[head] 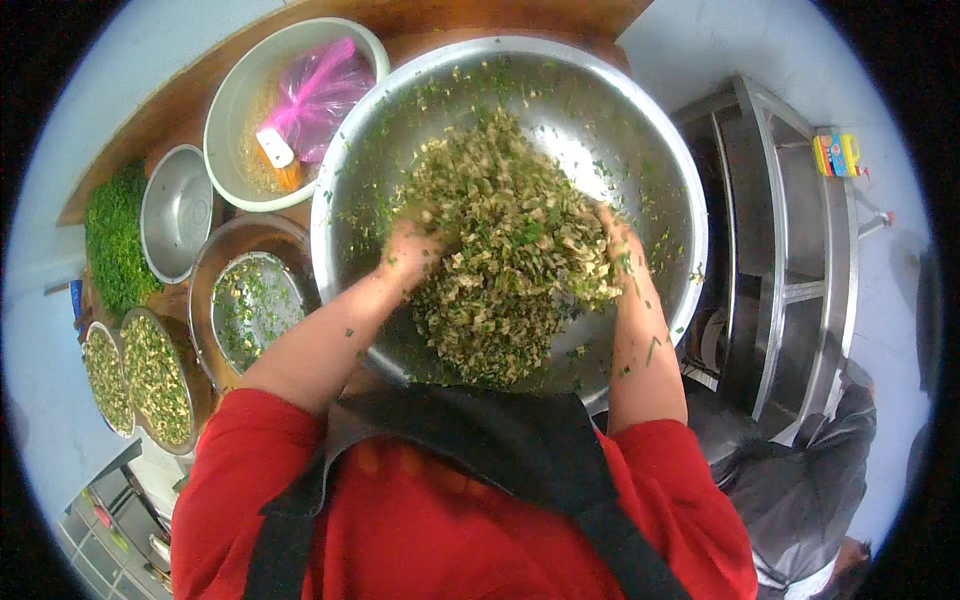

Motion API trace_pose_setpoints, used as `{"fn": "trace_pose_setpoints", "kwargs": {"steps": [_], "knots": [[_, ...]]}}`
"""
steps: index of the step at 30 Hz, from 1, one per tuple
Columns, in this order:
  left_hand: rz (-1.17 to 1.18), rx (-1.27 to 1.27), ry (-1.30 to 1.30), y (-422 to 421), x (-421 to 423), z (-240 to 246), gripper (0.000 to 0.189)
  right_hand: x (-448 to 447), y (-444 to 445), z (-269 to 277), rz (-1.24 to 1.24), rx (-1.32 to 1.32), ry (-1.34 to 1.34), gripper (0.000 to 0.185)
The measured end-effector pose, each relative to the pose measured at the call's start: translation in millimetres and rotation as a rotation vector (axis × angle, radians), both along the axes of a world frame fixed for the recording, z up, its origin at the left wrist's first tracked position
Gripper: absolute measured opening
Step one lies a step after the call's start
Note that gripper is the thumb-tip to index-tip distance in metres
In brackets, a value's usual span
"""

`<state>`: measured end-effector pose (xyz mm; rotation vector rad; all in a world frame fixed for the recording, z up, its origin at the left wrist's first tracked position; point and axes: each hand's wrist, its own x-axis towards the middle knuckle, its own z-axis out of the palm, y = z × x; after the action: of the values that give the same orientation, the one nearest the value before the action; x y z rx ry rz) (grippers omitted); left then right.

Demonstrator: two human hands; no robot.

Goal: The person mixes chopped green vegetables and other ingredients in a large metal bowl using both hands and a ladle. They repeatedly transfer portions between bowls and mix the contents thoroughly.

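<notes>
A large round metal basin [694, 225] holds a heap of chopped greens mixed with pale bits [517, 247]. My left hand [415, 244] is sunk into the heap's left side, blurred, with its fingers largely hidden by the mixture. At the heap's right side, between it and the basin wall, is my right hand [619, 232], whose fingers are partly covered too. Green flecks stick to both forearms. Part of the heap between the hands looks blurred. Whether either hand grips a portion cannot be made out.
Left of the basin stand a pale tub [225, 150] with a pink plastic bag [326, 97], a metal bowl [176, 214], a wider bowl [199, 300] with green scraps, chopped greens [120, 232] and two filled bowls [157, 375]. A metal rack [780, 247] and a person in dark clothing [795, 495] are at right.
</notes>
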<state>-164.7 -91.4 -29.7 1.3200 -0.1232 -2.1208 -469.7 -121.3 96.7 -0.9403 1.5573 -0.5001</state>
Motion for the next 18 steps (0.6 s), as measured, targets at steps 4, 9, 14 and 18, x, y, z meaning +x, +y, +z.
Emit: {"fn": "trace_pose_setpoints", "kwargs": {"steps": [4,9,14,18], "knots": [[0.004,0.064,-0.211,-16.9,-9.6,-1.4,0.043,20.9,-16.8,-39.9,-0.592,0.329,-0.154,0.047],[-0.124,0.095,-0.084,-43.0,-47.5,64.9,0.072,91.6,-25.2,-31.6,-0.489,0.348,-0.437,0.054],[-0.378,-0.049,-0.572,-40.3,-19.8,58.5,0.061,28.4,-44.8,-5.8,-0.307,0.198,-0.215,0.051],[-0.02,-0.829,-0.537,-72.4,8.0,22.3,0.051,-0.3,-85.9,-65.3,-0.007,-0.058,0.284,0.055]]}}
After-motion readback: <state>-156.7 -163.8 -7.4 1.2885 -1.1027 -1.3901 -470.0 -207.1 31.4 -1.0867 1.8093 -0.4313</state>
